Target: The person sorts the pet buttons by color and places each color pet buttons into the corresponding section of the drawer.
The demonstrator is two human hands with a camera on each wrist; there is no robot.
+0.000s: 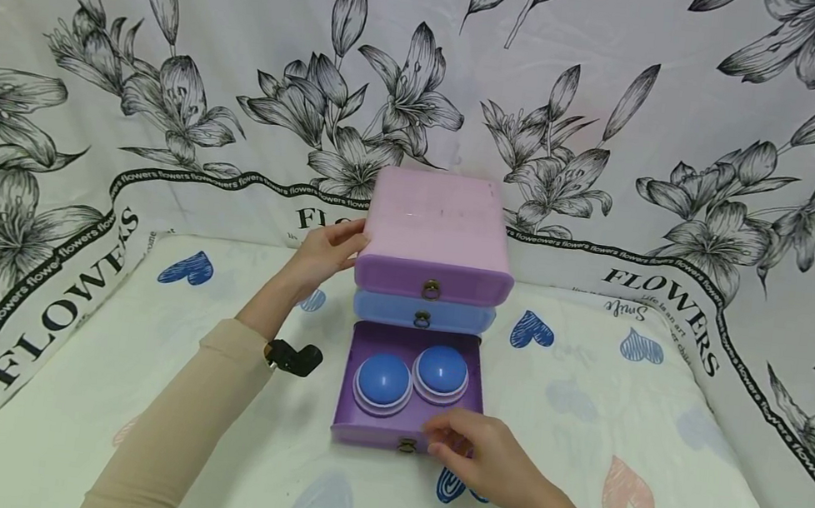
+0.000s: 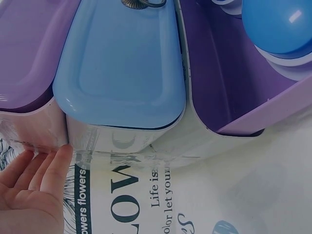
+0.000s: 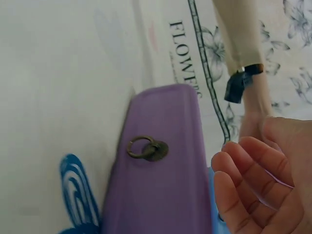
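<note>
A small cabinet (image 1: 442, 216) with a pink top holds stacked purple and blue drawers. Its bottom purple drawer (image 1: 368, 434) is pulled out. Inside lie two round things with blue domes and white bases, one on the left (image 1: 384, 380) and one on the right (image 1: 442, 370). My left hand (image 1: 328, 252) rests its fingertips against the cabinet's upper left side, fingers nearly straight. Over the right end of the drawer's front edge, my right hand (image 1: 486, 456) hovers with loosely bent fingers and nothing in them. The right wrist view shows the drawer's brass ring pull (image 3: 146, 147) beside that hand.
The middle blue drawer (image 1: 386, 309) and top purple drawer (image 1: 390, 275) are closed, each with a ring pull. The cabinet stands on a white cloth (image 1: 247, 470) printed with hearts. Behind hangs a floral curtain (image 1: 289, 31) with black lettering.
</note>
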